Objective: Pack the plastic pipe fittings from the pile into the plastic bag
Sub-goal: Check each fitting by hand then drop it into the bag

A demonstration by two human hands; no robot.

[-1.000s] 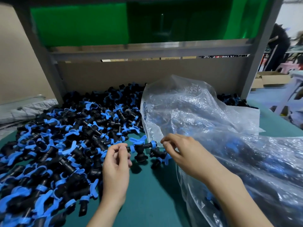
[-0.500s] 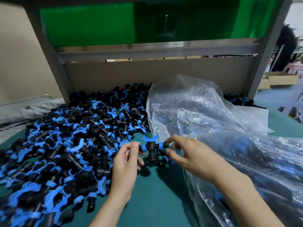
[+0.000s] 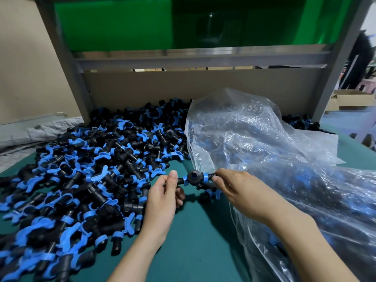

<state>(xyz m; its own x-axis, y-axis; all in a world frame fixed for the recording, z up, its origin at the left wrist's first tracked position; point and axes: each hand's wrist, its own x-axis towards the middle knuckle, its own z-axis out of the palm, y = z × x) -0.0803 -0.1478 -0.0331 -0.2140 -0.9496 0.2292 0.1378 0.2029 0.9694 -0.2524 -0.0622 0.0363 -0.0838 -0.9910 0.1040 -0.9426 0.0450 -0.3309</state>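
I am pinching one fitting (image 3: 194, 177) by its ends with left hand (image 3: 162, 200) and right hand (image 3: 240, 192); carrying it level, rightward into the bag (image 3: 264, 149), should suit best.

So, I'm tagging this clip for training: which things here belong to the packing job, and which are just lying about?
Part of the job:
pile of fittings
fitting, pinched between left hand and right hand
bag, fittings already inside

Just lying about:
cardboard box
grey cloth
green panel
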